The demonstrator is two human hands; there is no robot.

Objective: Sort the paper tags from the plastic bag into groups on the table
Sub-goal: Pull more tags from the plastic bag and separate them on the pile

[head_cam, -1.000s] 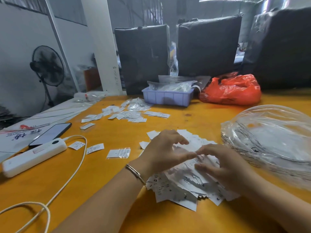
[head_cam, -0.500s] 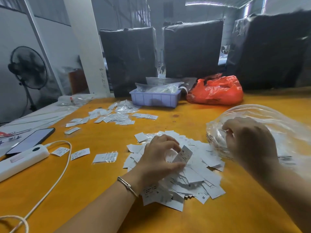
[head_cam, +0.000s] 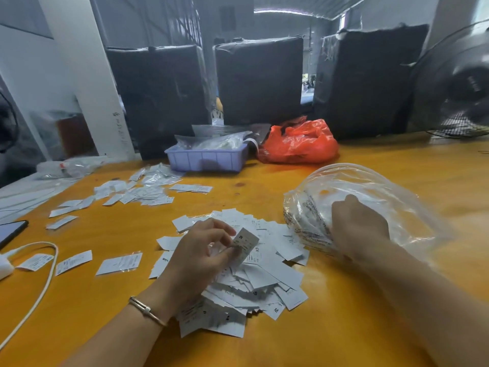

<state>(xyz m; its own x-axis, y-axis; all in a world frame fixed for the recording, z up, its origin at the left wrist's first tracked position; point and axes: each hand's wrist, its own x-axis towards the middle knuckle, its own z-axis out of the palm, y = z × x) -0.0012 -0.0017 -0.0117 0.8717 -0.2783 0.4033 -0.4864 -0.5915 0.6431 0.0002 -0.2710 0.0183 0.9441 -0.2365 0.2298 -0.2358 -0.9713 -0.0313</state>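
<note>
1. Where the clear crinkled plastic bag [head_cam: 370, 205] lies on the orange wooden table [head_cam: 344, 327] at about three o'clock, glare and folds blur the printed white paper inside; not legible.
2. Right hand [head_cam: 357, 229] seen from the back, at the bag's mouth; fingertips hidden beyond the knuckles, so whether they grasp the film or the contents cannot be told.
3. Left hand [head_cam: 201, 255], with a thin metal bangle [head_cam: 146, 311] at the wrist, pinching one small white paper tag marked "M" [head_cam: 244, 245] between thumb and curled fingers, raised just above the loose heap of white paper tags [head_cam: 251, 282] at centre.
4. Held tag tilted, long axis running from eleven-to-one o'clock end down toward seven o'clock, "M" at the upper end, printed face toward the camera.
5. Heap partly covered by the left hand and wrist; most print too small to read, apart from an "XS" and an "M".
6. Sorted white tags [head_cam: 132, 194] in small groups toward ten and eleven o'clock, three single ones [head_cam: 74, 262] at nine o'clock.
7. Dark phone [head_cam: 10, 233] and white cable [head_cam: 39, 292] cut off by the left edge.
8. Lilac plastic tray [head_cam: 206, 160] and red plastic bag [head_cam: 299, 144] at twelve o'clock.
</note>
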